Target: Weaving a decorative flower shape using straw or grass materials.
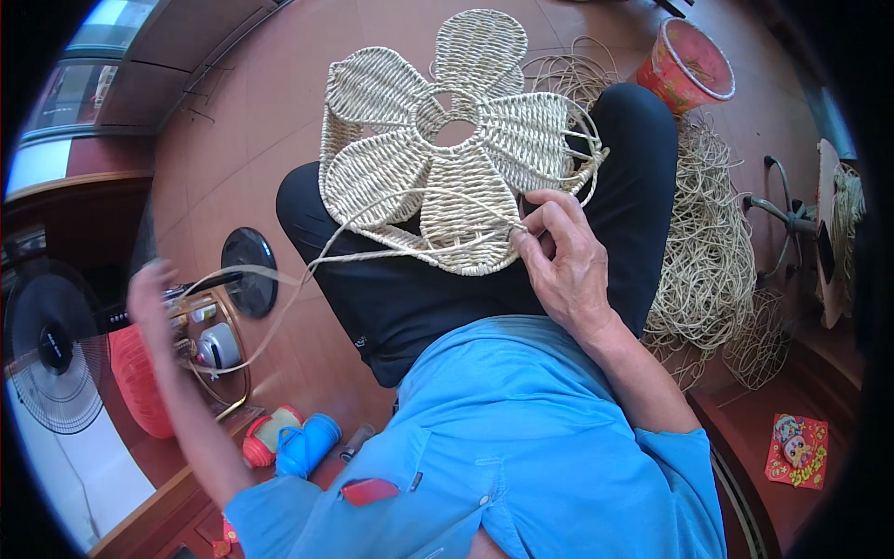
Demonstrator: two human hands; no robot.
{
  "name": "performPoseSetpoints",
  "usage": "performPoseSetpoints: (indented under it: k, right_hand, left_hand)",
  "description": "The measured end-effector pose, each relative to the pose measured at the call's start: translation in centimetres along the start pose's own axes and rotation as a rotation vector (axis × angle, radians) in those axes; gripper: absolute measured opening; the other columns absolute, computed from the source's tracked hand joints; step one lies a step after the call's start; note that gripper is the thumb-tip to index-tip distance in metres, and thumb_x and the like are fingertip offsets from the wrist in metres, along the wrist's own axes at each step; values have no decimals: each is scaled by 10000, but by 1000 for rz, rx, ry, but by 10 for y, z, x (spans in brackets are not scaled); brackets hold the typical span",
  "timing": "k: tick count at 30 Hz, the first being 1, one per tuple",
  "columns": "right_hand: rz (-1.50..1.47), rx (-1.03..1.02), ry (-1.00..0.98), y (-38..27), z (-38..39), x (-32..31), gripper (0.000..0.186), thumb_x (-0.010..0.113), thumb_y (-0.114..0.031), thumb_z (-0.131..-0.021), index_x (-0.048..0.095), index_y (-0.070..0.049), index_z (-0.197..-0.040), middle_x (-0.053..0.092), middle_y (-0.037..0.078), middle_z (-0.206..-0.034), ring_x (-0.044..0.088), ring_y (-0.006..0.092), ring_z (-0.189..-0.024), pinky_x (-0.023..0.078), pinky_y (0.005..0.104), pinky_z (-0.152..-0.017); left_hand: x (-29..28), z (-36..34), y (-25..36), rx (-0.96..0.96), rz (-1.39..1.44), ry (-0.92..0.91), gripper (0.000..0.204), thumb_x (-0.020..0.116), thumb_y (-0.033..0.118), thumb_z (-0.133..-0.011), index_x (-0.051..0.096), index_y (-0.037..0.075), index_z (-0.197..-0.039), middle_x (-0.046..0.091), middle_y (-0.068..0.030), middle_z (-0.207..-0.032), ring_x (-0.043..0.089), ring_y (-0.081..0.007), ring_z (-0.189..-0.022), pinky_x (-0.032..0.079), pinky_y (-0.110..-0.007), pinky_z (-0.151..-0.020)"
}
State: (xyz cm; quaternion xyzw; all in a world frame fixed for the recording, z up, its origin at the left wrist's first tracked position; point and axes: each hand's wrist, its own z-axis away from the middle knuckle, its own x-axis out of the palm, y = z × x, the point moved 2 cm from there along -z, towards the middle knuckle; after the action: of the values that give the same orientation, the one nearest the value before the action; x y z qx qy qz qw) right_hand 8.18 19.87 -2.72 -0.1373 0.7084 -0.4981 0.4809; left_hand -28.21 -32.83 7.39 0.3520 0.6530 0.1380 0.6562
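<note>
A flower-shaped woven straw mat (447, 140) with a round hole in the middle lies on my lap, over black trousers. My right hand (559, 256) pinches the mat's near edge where the weaving ends. My left hand (149, 289) is raised far out to the left and blurred, pulling a long pale straw cord (307, 270) that runs from the mat across to it.
A loose heap of straw cord (708, 242) lies on the floor at my right, beside a red plastic bucket (689, 61). At my left stand an electric fan (51, 349), a small round table with cups (209, 345), and red and blue flasks (289, 438).
</note>
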Motion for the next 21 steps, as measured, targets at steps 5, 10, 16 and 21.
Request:
performPoseSetpoints:
  k: [5,10,16,21]
  right_hand:
    - [-58,-25,-17,-1,-3,5,152,792,-68,-953,653,-27,-1002,726,110,-1274,666,174,-663,568,351,-646]
    - [-83,-24,-26,-3,-5,3,179,799,-53,-939,648,-29,-1032,717,123,-1290,657,174,-657,565,351,-648]
    - [-101,7,22,2,-5,-1,276,812,-38,-903,620,-57,-1101,692,136,-1326,622,167,-627,554,350,-632]
    - [-86,-22,-32,-5,-6,5,264,807,-20,-900,616,-56,-1078,686,116,-1298,600,144,-625,543,328,-626]
  left_hand:
    - [231,136,220,272,-74,-490,191,752,132,-1047,776,34,-1209,776,-114,-1104,757,-199,-983,593,-362,-867]
    - [241,151,210,69,36,-688,198,693,199,-1109,779,23,-1139,718,-76,-860,695,-159,-814,561,-346,-759]
    - [120,45,148,76,-217,-177,297,612,230,-1166,705,-3,-1007,650,6,-916,594,-85,-911,507,-297,-838]
    - [22,-53,156,300,-125,243,269,644,279,-1159,807,83,-1072,632,71,-903,505,-15,-810,384,-224,-725]
